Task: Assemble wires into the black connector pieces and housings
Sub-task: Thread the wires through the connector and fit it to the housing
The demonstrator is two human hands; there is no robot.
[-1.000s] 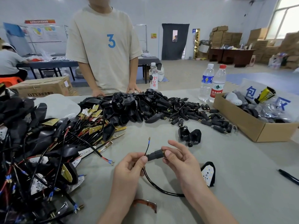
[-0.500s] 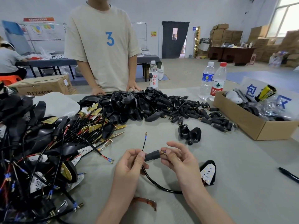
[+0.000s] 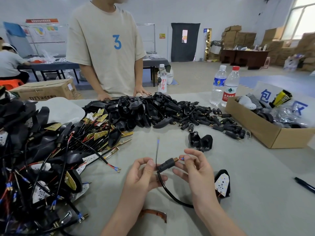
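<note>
At the far left a sealed cardboard carton (image 3: 46, 90) stands behind a tangle of wired assemblies (image 3: 34, 159) that spreads over the grey table (image 3: 247, 193). A heap of black housings (image 3: 136, 111) lies at the far centre. Near the middle, the left hand (image 3: 143, 176) pinches the back of a black connector piece (image 3: 166, 165) between thumb and forefinger, held above the table, with its cable (image 3: 170, 195) looping down. The right hand (image 3: 196, 169) pinches the red and blue wire ends (image 3: 181, 158) that poke out of the brass tip, its other fingers loosely spread. At the right an open cardboard box (image 3: 265, 133) holds clear bags of metal parts, dark rings, a white lump and a yellow-black packet.
</note>
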